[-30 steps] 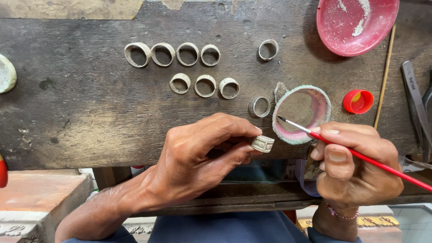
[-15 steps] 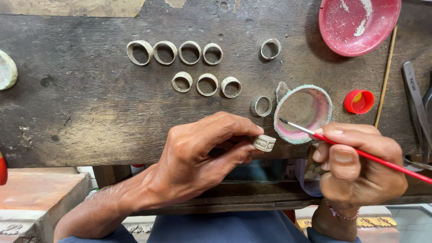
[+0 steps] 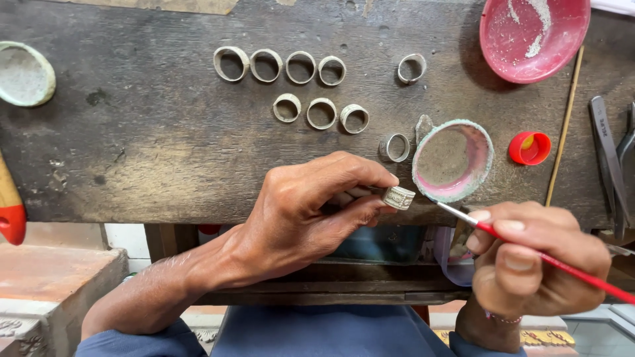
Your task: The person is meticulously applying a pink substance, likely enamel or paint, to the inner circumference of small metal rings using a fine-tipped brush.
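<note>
nine pale grey metal ring bands off the hands: a row of four [image 3: 231, 63] toward eleven o'clock on the dark scarred wooden bench top [image 3: 145, 152], three more [image 3: 321, 113] just below that row, one alone [image 3: 411, 68] toward twelve, one [image 3: 397, 147] near centre, just beside the small dish. cannot tell from here which of them are finished and which untouched; as a judgement, one piece in hand and the rest laid out waiting or drying.

tenth band, a patterned grey metal ring [image 3: 399, 197], pinched between thumb and fingertips of the left hand [image 3: 311, 218], held over the bench's near edge. right hand [image 3: 536, 264] at four o'clock, closed in a pen grip on a thin red-handled brush [image 3: 549, 259], bristle tip just beside the held ring, touching or nearly so.

containers: small round dish with a crusted green rim [image 3: 487, 153], just right of centre, pinkish film along its lower inside, otherwise greyish and mostly bare. larger pink plastic bowl [image 3: 496, 39] at one o'clock, streaks of white powder inside. red bottle cap [image 3: 530, 147] at three o'clock, yellowish inside. pale green-rimmed dish [image 3: 26, 74] at ten o'clock, whitish residue within.

dark metal pliers [image 3: 608, 158] at the right edge, thin wooden stick [image 3: 565, 122] leaning beside them.
</note>
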